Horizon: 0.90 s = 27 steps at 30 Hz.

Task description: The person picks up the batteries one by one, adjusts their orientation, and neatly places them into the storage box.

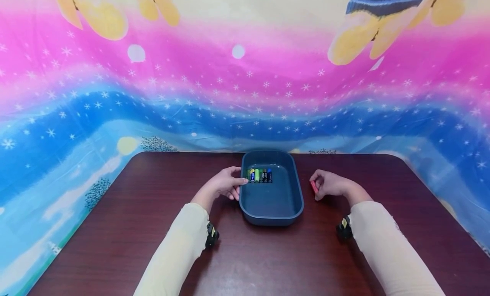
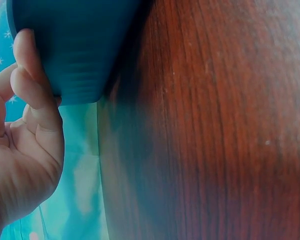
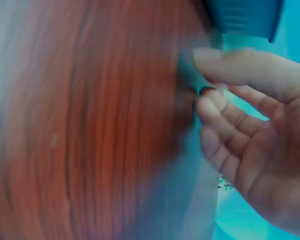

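A dark grey-blue plastic tray (image 1: pixel 272 206) stands on the table, with a row of several AA-type batteries (image 1: pixel 257 175) lying side by side in its far left part. My left hand (image 1: pixel 226 183) grips the tray's left wall, thumb over the rim and fingers outside; in the left wrist view the hand (image 2: pixel 32 125) is against the tray's outer side (image 2: pixel 80 50). To the right of the tray, my right hand (image 1: pixel 330 184) pinches a red battery (image 1: pixel 314 186) just above the tabletop. In the right wrist view, the right hand (image 3: pixel 255 120) is curled and the battery cannot be made out.
The dark brown wooden table (image 1: pixel 153 245) carries the tray near its far edge. Behind it hangs a colourful printed cloth (image 1: pixel 214 96). A black wrist camera (image 1: pixel 211 235) sits at the left cuff, another camera (image 1: pixel 344 229) at the right.
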Tool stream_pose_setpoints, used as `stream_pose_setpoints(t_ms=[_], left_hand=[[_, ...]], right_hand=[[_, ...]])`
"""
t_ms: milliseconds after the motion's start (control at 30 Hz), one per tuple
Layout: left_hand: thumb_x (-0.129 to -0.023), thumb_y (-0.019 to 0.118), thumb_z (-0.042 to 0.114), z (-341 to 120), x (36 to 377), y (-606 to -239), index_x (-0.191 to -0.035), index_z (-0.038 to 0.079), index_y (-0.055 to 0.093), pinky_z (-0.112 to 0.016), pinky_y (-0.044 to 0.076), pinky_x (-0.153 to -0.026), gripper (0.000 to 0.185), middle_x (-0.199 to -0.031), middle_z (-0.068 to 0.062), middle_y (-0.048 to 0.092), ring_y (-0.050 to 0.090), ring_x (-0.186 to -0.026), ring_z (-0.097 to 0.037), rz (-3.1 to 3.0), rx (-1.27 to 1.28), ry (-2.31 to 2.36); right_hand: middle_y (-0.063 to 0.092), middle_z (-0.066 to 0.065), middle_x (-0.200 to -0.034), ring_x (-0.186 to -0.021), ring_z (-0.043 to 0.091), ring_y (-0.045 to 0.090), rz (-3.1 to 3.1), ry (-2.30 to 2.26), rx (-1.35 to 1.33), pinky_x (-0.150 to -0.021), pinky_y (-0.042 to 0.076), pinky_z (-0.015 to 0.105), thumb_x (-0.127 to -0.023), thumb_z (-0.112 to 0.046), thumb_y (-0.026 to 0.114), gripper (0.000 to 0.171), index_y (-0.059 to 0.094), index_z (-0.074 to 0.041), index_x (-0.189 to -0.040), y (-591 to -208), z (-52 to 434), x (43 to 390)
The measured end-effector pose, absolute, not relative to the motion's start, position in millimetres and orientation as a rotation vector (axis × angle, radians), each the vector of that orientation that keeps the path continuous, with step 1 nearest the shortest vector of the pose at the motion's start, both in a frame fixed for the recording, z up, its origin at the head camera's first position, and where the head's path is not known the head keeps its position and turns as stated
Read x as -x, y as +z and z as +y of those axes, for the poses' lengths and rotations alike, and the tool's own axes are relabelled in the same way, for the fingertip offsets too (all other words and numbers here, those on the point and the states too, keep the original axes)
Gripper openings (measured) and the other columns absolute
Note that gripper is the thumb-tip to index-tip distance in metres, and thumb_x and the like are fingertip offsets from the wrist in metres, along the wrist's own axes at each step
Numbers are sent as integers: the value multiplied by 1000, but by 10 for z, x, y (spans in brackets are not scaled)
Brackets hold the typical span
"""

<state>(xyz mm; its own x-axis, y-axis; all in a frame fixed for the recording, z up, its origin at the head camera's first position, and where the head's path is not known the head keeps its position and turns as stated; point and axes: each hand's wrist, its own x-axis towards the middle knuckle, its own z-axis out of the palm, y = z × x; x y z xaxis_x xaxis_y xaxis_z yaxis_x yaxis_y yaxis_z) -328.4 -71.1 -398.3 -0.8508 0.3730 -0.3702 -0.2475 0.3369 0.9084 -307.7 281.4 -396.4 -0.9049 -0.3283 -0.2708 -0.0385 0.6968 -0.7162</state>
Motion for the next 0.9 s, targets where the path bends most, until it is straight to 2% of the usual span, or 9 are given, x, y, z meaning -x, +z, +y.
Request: stream_pose_setpoints(t_ms=[133,233,300,367,467,567,667,900], left_hand=[[-92,59,18,-712,3282,-3977,-145,14,26,-26,47,-40,62,-58,-10,54,56,-41,-18,2079,-109,1554],[-92,60,17,-710,3280,-3970,-145,14,26,-26,47,-39,63,-57,-10,54,56,-41,-18,2079,-105,1556],[-91,60,17,-710,3280,-3971,-145,13,27,-26,47,-39,63,-57,-10,54,56,-41,-18,2079,-105,1557],[-91,60,18,-709,3281,-3970,-145,13,27,-26,48,-40,63,-57,-10,54,56,-41,-18,2077,-104,1556],[-91,61,18,-710,3281,-3973,-145,14,27,-26,48,-40,63,-57,-10,54,56,-41,-18,2075,-102,1551],[-91,61,18,-711,3280,-3973,-145,14,27,-27,48,-40,64,-57,-10,54,57,-41,-18,2073,-103,1552],[-91,61,18,-713,3278,-3973,-145,13,26,-26,48,-40,64,-57,-10,54,57,-41,-18,2079,-114,1552],[-91,61,19,-710,3285,-3979,-145,13,27,-27,48,-40,64,-58,-11,55,57,-41,-19,2087,-116,1545]], right_hand=[[49,26,-109,-91,32,52,2487,-1349,154,-70,53,33,-68,16,68,64,40,10,-126,-3964,2818,3126],[48,28,-119,-102,35,52,2509,-1465,3,-75,52,32,-70,15,67,68,39,9,-132,-3944,2792,3150],[46,30,-124,-106,37,52,2502,-1540,-86,-82,51,36,-71,14,67,70,37,8,-134,-3915,2768,3159],[44,30,-129,-104,34,56,2466,-1610,-159,-91,45,44,-72,13,67,72,35,6,-136,-3872,2743,3162],[45,29,-131,-95,27,63,2402,-1693,-177,-97,38,50,-74,13,67,72,32,7,-137,-3807,2721,3172],[49,28,-125,-88,19,65,2361,-1739,-153,-95,42,45,-76,11,67,71,31,8,-137,-3740,2701,3182],[49,27,-123,-92,19,64,2329,-1781,-126,-87,49,34,-75,11,68,72,31,10,-137,-3673,2676,3195],[37,29,-133,-88,15,63,2280,-1799,-120,-84,50,28,-76,11,68,74,29,6,-139,-3535,2607,3230]])
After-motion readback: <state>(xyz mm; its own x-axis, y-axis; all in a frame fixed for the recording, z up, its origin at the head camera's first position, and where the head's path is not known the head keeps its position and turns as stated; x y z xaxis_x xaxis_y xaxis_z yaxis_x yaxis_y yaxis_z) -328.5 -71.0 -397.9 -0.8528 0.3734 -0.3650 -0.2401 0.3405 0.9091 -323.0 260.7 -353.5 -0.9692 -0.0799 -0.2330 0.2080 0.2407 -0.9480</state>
